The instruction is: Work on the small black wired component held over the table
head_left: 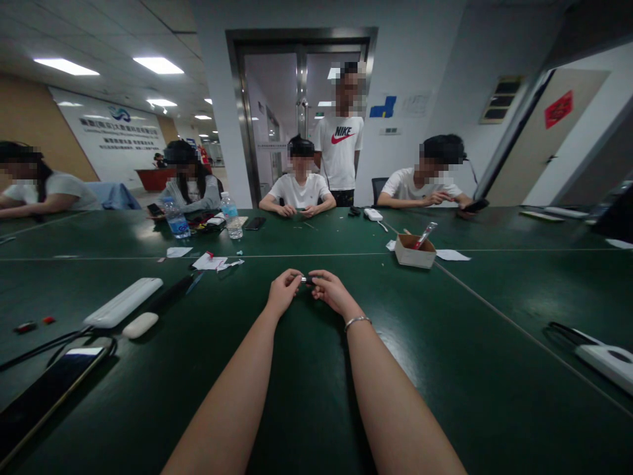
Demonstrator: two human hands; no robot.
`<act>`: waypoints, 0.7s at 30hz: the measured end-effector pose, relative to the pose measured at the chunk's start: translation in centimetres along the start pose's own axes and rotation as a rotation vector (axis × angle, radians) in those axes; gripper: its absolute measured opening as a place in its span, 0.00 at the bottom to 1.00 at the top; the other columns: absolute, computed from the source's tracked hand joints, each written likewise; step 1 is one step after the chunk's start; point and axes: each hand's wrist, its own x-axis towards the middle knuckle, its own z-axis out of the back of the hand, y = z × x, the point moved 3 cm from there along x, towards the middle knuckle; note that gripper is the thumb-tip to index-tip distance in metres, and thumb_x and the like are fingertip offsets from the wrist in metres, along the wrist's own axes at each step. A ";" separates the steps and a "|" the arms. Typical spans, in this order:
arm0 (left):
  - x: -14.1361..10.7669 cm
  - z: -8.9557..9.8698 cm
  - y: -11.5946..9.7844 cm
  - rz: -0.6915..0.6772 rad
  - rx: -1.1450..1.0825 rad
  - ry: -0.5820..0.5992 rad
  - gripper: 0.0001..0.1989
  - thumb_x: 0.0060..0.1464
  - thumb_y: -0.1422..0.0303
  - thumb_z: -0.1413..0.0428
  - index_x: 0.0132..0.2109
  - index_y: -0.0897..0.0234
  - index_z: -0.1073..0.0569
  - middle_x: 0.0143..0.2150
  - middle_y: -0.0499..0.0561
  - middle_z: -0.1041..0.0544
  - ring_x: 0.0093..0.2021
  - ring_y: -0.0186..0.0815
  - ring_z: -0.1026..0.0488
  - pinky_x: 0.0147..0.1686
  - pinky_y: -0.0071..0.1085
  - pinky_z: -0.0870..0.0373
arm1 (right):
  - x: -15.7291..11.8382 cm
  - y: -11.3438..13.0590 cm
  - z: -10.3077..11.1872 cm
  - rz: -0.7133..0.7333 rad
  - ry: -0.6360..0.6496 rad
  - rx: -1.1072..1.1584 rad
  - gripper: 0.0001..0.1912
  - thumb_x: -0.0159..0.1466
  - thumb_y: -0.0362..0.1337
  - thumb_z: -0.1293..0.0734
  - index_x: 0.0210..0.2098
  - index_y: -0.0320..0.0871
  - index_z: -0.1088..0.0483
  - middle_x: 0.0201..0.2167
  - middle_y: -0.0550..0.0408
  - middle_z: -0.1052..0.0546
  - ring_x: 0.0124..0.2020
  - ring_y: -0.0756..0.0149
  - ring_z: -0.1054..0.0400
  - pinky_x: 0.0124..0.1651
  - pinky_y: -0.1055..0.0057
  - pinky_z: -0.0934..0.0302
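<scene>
Left hand (283, 291) pinches the silvery end of a small dark-and-silver item (308, 281); right hand (332, 291) grips its dark end. Item sits between both hands, above the green worktop (312, 382); too small to identify. Silver bracelet (358, 321) on right wrist. Open box (414, 258) farther off, to the right. Phone (52, 392) and white oblong device (123, 303) lie left
</scene>
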 end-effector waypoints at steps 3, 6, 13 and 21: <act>-0.1 0.0 -0.3 0.006 -0.007 0.013 0.13 0.52 0.59 0.47 0.39 0.62 0.26 0.31 0.48 0.26 0.28 0.31 0.30 0.25 0.25 0.34 | 0.1 0.0 0.1 0.007 0.007 0.002 0.09 0.57 0.28 0.34 0.39 0.40 0.31 0.24 0.55 0.25 0.18 0.76 0.34 0.21 0.79 0.38; -0.1 0.0 -0.3 -0.007 0.001 0.020 0.11 0.50 0.63 0.46 0.39 0.63 0.26 0.30 0.48 0.26 0.29 0.31 0.29 0.26 0.25 0.33 | 0.0 0.0 0.1 0.004 0.003 0.000 0.09 0.58 0.28 0.34 0.39 0.40 0.31 0.25 0.55 0.25 0.18 0.76 0.34 0.21 0.79 0.38; -0.1 0.0 -0.3 0.021 0.027 0.012 0.12 0.51 0.62 0.46 0.39 0.63 0.26 0.31 0.49 0.26 0.29 0.33 0.29 0.26 0.27 0.33 | -0.1 0.1 -0.1 -0.002 -0.005 -0.007 0.09 0.58 0.27 0.35 0.39 0.40 0.31 0.24 0.55 0.25 0.18 0.75 0.34 0.20 0.79 0.38; -0.1 0.1 -0.4 0.016 0.038 0.000 0.12 0.50 0.61 0.45 0.38 0.64 0.25 0.34 0.51 0.25 0.30 0.33 0.29 0.26 0.27 0.31 | -0.2 0.2 -0.1 0.003 0.005 -0.004 0.08 0.59 0.28 0.35 0.39 0.40 0.31 0.24 0.55 0.25 0.18 0.76 0.34 0.21 0.80 0.38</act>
